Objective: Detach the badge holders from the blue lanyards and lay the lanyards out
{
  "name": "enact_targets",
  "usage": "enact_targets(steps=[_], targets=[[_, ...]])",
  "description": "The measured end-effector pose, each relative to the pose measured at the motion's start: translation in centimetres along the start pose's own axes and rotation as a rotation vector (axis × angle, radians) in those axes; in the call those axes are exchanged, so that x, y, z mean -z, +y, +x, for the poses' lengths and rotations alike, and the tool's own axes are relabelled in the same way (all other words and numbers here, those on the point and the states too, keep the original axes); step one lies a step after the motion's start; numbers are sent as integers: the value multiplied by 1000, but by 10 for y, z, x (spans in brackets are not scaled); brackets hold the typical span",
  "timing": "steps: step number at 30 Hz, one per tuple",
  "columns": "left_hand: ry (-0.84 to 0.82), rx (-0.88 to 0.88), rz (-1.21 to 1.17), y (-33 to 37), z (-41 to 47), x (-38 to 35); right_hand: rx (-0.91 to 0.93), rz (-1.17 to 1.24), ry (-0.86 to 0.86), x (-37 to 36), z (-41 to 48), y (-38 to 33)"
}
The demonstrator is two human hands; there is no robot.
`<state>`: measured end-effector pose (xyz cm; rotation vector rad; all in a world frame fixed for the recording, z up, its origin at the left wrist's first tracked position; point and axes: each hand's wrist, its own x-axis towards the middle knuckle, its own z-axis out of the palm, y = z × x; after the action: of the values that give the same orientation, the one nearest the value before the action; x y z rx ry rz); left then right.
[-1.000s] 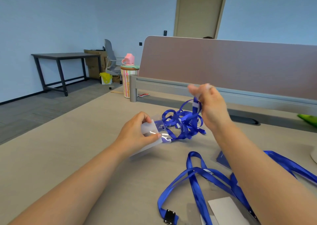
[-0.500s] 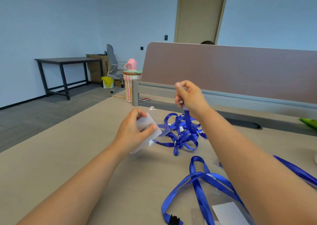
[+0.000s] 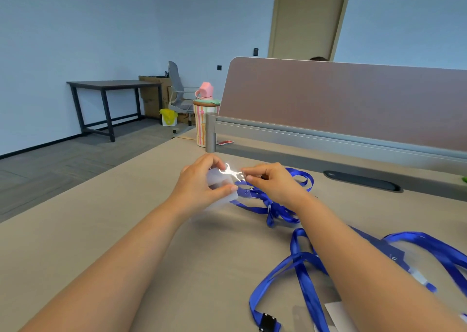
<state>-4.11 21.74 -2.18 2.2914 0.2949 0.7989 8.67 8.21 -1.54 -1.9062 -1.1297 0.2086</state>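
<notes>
Clear plastic badge holder: left hand fingers grip it, right hand pinches its top; blue lanyard at four o'clock.

blue lanyards, pink-striped cup.

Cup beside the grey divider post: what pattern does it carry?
The cup shows pink and cream vertical stripes; head view.
</notes>
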Motion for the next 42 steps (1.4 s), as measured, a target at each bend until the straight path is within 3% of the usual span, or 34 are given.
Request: enact_targets(steps=[9,17,32,42], targets=[[-47,-35,108,-2,-1,3,68,-126,142,2,-6,-6],[0,-86,286,1,-2,4,63,-123,85,-3,-9,-11],[-7,-150,389,-4,0,6,57,22,-100,-2,-13,-14],[124,-90,410,0,-1,9,43,78,-48,-3,-18,-21]])
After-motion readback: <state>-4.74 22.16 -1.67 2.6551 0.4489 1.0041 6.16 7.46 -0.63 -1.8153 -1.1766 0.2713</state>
